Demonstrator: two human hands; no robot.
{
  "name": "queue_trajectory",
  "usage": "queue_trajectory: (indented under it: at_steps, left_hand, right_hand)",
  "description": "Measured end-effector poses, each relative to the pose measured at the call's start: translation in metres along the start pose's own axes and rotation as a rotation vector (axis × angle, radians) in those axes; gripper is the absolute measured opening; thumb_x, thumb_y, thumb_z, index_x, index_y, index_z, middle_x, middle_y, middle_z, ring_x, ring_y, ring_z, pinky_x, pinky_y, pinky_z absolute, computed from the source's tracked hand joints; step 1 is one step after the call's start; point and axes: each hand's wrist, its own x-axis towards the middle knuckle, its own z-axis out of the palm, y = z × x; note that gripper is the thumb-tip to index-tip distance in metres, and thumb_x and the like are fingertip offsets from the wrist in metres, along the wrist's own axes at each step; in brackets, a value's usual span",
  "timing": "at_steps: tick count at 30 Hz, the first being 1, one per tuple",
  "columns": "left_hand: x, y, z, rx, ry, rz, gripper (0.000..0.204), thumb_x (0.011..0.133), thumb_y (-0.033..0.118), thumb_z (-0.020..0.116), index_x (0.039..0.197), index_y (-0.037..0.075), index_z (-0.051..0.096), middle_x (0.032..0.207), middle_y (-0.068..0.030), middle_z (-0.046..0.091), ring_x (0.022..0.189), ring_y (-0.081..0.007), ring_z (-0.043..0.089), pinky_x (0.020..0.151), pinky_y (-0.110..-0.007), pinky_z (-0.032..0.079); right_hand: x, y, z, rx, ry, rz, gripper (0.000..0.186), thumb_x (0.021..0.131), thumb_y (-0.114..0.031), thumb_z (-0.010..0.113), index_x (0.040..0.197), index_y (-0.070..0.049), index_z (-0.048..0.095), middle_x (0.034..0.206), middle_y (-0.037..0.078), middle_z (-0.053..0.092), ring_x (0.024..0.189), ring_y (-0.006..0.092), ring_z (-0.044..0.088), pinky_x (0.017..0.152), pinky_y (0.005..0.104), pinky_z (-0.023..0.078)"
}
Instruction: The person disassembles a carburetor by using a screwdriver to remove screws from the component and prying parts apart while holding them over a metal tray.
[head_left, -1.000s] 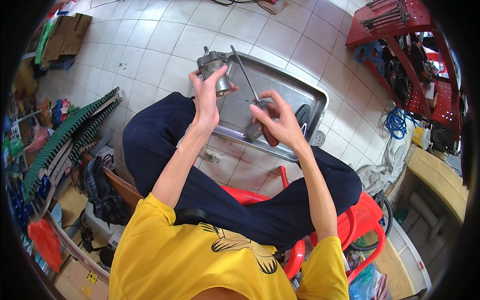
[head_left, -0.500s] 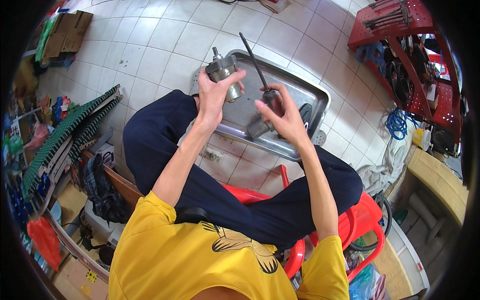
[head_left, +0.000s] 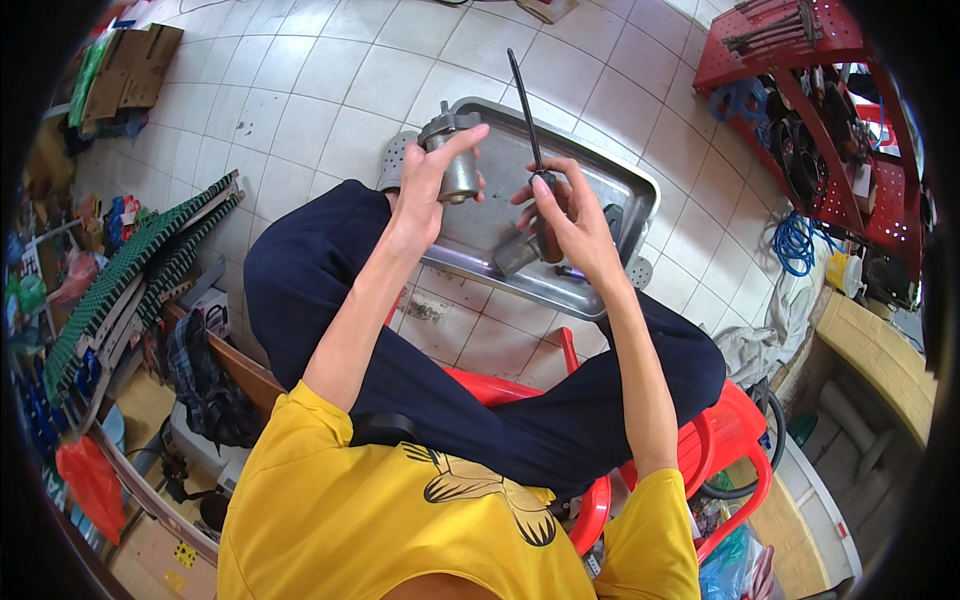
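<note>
Tiled floor (head_left: 310, 90): pale squares, with a shallow metal tray (head_left: 485, 228) lying between your feet.
Left hand (head_left: 422, 182): fingers gripping, wrapped round the body of a metal cylinder (head_left: 461, 172).
Metal cylinder: raised over the tray's left end, wide head and thin stud pointing away from you; support looks sound, as I judge it.
Right hand (head_left: 577, 222): fingers curled round the handle end of a screwdriver (head_left: 530, 130), thumb near the base of its shaft.
Screwdriver: long dark shaft aimed up and away, tip well apart from the cylinder.
Handling: settle the handle deeper in your palm if you want more control; brace the cylinder firmly, for smooth metal may roll, and hold your left fingers out of the tip's line.
Second cylinder (head_left: 515, 255): in the tray below your right hand; whether the handle touches it, cannot tell. Mind your knuckles there.
Dark object (head_left: 614, 214): tray's right side, partly hidden by your hand; kind unclear.
Outskirts: red rack (head_left: 728, 72) and blue coil (head_left: 792, 248) off to your right.
</note>
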Motion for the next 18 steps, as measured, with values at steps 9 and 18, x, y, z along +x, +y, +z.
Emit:
queue_trajectory:
  at_steps: [9, 18]
  left_hand:
    - [0.015, -0.019, -0.014, -0.247, 0.006, -0.137, 0.071, 0.108, 0.064, 0.032, 0.116, 0.001, 0.063, 0.090, -0.0119, 0.067, 0.064, -0.0273, 0.069, 0.055, -0.043, 0.058]
    - [0.006, -0.005, -0.009, -0.184, -0.054, -0.174, 0.062, 0.107, 0.053, 0.031, 0.127, 0.003, 0.062, 0.112, -0.0186, 0.074, 0.063, -0.0236, 0.067, 0.057, -0.041, 0.056]
  right_hand:
    - [-0.002, -0.004, 0.002, 0.017, -0.084, 0.022, 0.036, 0.109, -0.025, 0.060, 0.133, -0.001, 0.052, 0.102, 0.017, 0.077, 0.091, 0.0229, 0.078, 0.079, 0.0339, 0.058]
    - [-0.006, -0.011, -0.002, -0.161, -0.148, 0.050, 0.039, 0.097, -0.033, 0.077, 0.116, -0.003, 0.062, 0.078, 0.014, 0.078, 0.080, 0.0188, 0.076, 0.079, 0.0328, 0.056]
